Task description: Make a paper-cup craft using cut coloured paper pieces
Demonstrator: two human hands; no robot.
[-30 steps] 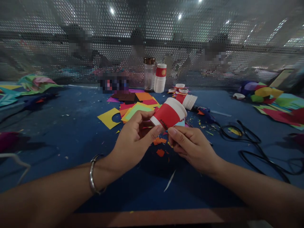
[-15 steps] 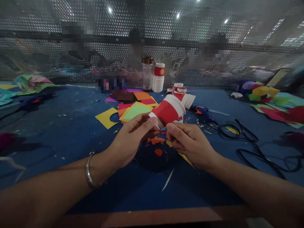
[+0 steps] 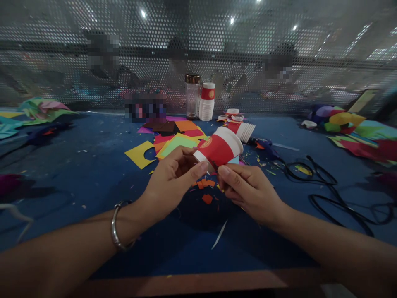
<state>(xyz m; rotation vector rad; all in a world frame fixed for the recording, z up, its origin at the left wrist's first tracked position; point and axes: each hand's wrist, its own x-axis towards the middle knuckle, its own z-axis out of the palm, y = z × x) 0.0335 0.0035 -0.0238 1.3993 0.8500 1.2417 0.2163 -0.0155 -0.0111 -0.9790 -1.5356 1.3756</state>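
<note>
A red and white paper cup [image 3: 221, 145] is tilted on its side in front of me, mouth to the upper right, a gold emblem showing on its red band. My left hand [image 3: 173, 176] is closed on the cup's base end, thumb below and fingers behind. My right hand [image 3: 245, 186] is closed in a pinch right by the cup's lower side; whatever lies between thumb and forefinger is too small and dark to name. Beneath the hands lie orange paper scraps [image 3: 206, 183]. Behind the cup rests a nested stack of cups [image 3: 246, 132] on its side.
Coloured paper sheets [image 3: 176, 145] lie left of the cup. A glass jar [image 3: 192, 99] and an upright cup stack [image 3: 206, 103] stand at the back, before a perforated metal screen [image 3: 139, 54]. At right are a glue gun [image 3: 268, 149] and its looped black cable [image 3: 322, 182].
The cup has turned in my hands, so its gold emblem now shows, and it sits slightly lower. My left thumb has shifted a little along its base. The right hand stays pinched, moved slightly.
</note>
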